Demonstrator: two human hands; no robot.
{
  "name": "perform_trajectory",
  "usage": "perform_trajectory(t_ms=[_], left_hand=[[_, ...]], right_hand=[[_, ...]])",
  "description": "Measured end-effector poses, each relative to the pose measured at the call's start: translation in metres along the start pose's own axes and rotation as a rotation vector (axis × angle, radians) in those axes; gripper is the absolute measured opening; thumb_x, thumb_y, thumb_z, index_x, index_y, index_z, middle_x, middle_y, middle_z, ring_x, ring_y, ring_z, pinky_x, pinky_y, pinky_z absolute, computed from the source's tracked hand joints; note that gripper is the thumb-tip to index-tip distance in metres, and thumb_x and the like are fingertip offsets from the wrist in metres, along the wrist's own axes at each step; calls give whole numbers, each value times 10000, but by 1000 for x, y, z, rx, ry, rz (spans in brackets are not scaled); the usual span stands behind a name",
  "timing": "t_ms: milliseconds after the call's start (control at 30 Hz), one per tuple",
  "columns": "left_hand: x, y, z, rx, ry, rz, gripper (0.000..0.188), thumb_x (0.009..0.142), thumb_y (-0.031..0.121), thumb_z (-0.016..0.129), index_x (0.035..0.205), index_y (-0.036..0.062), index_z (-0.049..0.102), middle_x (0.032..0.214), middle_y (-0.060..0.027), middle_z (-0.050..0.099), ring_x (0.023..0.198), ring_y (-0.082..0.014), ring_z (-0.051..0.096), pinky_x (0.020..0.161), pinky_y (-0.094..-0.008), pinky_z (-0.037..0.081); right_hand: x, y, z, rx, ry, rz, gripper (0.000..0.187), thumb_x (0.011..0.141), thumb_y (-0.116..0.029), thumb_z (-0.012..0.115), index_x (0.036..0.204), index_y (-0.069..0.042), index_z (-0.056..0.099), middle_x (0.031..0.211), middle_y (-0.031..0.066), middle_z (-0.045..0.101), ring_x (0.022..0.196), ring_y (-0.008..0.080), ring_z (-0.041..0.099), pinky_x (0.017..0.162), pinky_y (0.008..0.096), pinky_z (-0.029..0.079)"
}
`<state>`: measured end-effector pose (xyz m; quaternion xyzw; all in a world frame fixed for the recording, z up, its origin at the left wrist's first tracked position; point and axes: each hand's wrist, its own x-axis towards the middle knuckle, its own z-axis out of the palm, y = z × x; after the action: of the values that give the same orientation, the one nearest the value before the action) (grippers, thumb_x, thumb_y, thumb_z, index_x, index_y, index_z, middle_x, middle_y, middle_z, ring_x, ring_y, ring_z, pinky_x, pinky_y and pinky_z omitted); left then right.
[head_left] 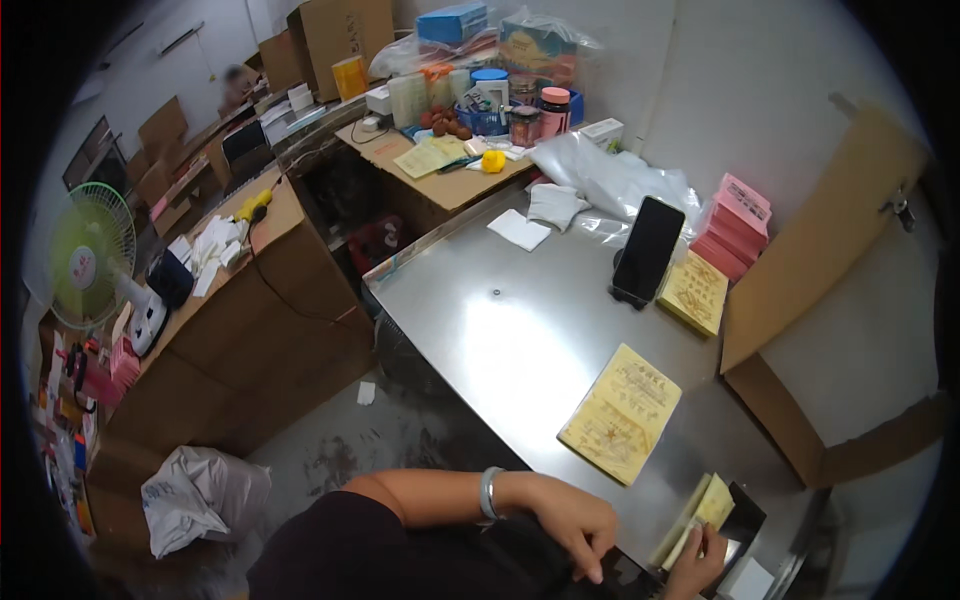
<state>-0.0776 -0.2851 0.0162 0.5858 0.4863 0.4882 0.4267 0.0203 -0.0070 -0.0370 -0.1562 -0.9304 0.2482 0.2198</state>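
Note:
My right hand (697,563) is at the bottom right, its fingers closed on the edge of a narrow yellow paper pad (712,503). The pad stands tilted beside a dark flat piece (744,512) at the metal table's near edge. To the left, my left hand (572,518) hangs near that edge, with a light bangle on the wrist. Its fingers are curled together and point down; whatever they may hold is hidden. Just beyond both hands, a stack of yellow printed sheets (622,412) lies on the shiny metal table (440,290).
A dark phone (650,250) leans on a stand near another yellow stack (694,292) and pink stacks (733,225). An open cardboard box (800,260) borders the right side. Jars and bags crowd the back. A green fan (92,255) and a white sack (205,500) are left.

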Motion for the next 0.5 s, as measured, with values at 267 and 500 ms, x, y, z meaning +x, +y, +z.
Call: perform_trajectory(t_ms=[267, 500], left_hand=[[3, -6, -15, 863, 883, -188, 421, 831, 373, 713, 1137, 98, 622, 1200, -104, 555, 1158, -328, 502, 934, -513, 391], [-15, -37, -23, 1158, 837, -426, 424, 788, 398, 724, 1087, 139, 570, 1262, -89, 489, 1285, -341, 403, 1034, -615, 268]], right_hand=[[-14, 12, -34, -134, -176, 247, 504, 817, -361, 726, 1157, 6, 670, 1037, 230, 687, 926, 339, 667, 819, 400, 517], [-12, -4, -93, -393, 562, -205, 439, 916, -314, 655, 1199, 23, 642, 1161, 247, 633, 1084, 393, 597, 956, 470, 459]])
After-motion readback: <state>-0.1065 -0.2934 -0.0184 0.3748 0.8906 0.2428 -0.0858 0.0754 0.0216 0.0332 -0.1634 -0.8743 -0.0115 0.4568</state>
